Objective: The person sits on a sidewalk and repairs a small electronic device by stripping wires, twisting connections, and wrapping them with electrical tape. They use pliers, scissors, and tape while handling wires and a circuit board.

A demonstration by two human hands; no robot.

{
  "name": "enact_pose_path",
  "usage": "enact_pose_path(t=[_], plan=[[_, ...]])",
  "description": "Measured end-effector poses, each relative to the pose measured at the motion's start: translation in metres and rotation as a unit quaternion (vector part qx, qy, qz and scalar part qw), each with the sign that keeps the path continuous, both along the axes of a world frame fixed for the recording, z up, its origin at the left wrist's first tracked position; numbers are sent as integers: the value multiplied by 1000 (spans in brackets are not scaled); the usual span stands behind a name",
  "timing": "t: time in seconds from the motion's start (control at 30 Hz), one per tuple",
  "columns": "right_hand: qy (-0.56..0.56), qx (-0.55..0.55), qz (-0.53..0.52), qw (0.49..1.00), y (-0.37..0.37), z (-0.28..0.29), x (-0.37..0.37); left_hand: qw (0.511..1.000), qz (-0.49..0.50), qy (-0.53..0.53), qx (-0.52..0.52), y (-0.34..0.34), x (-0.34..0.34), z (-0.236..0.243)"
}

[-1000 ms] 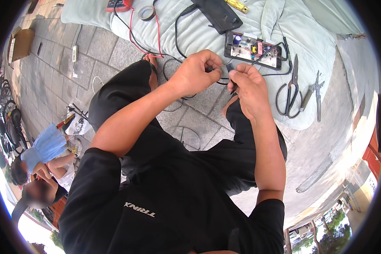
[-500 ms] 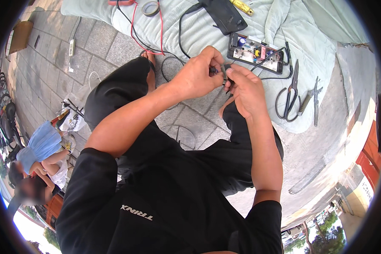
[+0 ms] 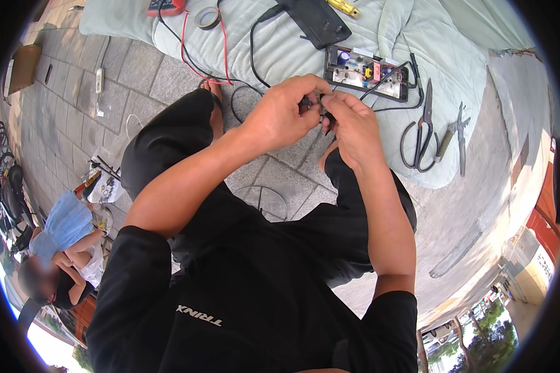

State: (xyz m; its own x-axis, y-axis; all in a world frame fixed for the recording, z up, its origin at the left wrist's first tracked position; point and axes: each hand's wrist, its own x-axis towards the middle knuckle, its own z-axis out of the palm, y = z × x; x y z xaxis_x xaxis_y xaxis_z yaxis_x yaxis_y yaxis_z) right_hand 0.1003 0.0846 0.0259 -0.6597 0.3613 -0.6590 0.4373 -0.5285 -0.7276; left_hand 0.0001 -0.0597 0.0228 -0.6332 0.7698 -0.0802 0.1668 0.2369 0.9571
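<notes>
My left hand (image 3: 285,110) and my right hand (image 3: 356,129) meet in front of me, fingers closed in pinches. Between the fingertips is a small black part (image 3: 326,110), mostly covered, so its exact kind does not show. Just beyond my right hand lies an exposed circuit board in a black case (image 3: 368,73), with a black cable (image 3: 417,93) running from it. A separate flat black case piece (image 3: 317,22) rests farther back. Behind my left hand runs another thin black cable (image 3: 253,56).
A pale green cloth (image 3: 460,68) carries large scissors (image 3: 424,130), a metal tool (image 3: 462,140), a dark-handled tool (image 3: 444,144), a yellow tool (image 3: 343,7), a tape roll (image 3: 206,18) and a red meter (image 3: 165,6) with leads. Paving lies beneath; a seated person (image 3: 68,230) is far left.
The view has shifted slightly, moving the cloth and its things a little left and up in the picture. Both hands stay together on the small black part, fingers slightly readjusted.
</notes>
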Motion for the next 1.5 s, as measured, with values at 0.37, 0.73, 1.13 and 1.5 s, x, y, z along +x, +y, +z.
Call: enact_pose_path(t=[0.37,0.73,1.13,1.5], plan=[[4,76,32,997,2,-15,4,992,14,122,-36,3,-1,3],[8,135,57,989,-3,-5,2,987,7,-100,-125,13,-13,13],[25,141,79,987,2,-15,4,996,-35,-34,-69,19,-16,3],[57,97,38,993,2,-12,-3,931,-92,345,-70,14,-18,-6]])
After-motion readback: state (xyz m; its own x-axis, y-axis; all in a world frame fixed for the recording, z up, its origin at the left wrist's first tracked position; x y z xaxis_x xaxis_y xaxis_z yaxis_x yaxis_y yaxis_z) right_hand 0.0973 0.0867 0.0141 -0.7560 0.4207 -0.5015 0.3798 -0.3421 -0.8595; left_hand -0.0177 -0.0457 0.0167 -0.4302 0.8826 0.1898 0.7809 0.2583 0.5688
